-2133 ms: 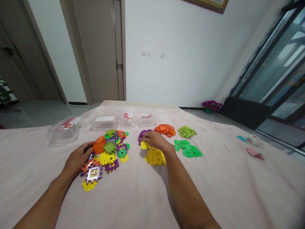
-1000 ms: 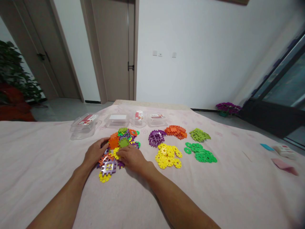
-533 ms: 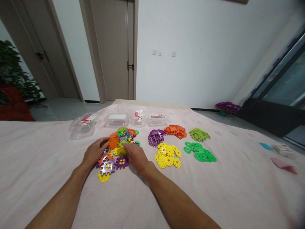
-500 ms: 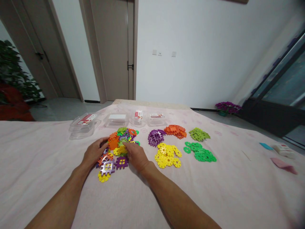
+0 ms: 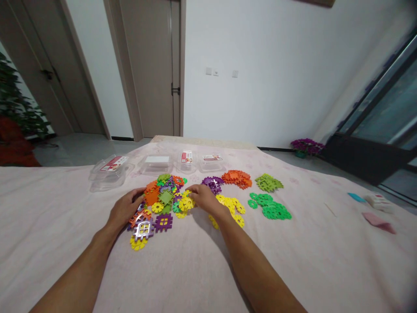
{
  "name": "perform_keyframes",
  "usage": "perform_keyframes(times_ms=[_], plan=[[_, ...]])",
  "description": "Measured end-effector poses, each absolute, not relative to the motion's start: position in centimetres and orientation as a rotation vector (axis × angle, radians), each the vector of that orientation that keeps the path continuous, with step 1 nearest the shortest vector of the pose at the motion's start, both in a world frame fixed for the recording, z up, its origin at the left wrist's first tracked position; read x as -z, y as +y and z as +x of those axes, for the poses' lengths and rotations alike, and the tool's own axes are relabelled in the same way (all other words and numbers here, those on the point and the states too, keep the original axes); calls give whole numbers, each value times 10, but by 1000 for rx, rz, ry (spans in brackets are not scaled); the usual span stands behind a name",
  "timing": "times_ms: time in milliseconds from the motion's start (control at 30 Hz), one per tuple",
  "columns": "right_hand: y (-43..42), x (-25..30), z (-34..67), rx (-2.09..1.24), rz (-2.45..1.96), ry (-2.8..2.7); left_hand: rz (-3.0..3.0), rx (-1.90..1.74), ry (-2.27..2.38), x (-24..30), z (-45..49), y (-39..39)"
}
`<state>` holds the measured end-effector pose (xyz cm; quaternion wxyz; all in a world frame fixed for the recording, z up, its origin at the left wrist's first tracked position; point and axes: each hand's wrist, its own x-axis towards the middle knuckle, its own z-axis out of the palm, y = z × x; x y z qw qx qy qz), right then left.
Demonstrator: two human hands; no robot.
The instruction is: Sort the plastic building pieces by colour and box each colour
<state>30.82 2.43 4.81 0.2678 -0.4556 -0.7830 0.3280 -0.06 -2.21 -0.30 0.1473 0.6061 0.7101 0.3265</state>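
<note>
A mixed heap of coloured plastic building pieces lies on the pink cloth. My left hand rests on the heap's left edge, fingers curled over an orange piece. My right hand is pinched on yellow gear pieces at the heap's right side, between the heap and the yellow pile. Sorted piles lie to the right: purple, orange, light green and dark green.
Several clear plastic boxes stand in a row behind the heap. Small items, a blue piece and a pink card, lie far right. A door, a plant and a glass door surround the cloth-covered surface.
My right hand left the front of the mixed heap and moved right toward the yellow pile, carrying yellow gear pieces. My left hand stayed on the heap's left edge.
</note>
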Motion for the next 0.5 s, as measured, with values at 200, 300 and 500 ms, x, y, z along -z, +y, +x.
perform_keyframes(times_ms=[200, 300, 500], plan=[[32, -83, 377, -943, -1450, -2211, 1768, -917, 2048, 2, 0, -22], [28, -99, 409, -858, -1693, -2280, 1773, -908, 2057, 3, -1, -22], [14, -126, 420, -396, -1895, -2396, 1771, -903, 2061, 7, -3, -20]])
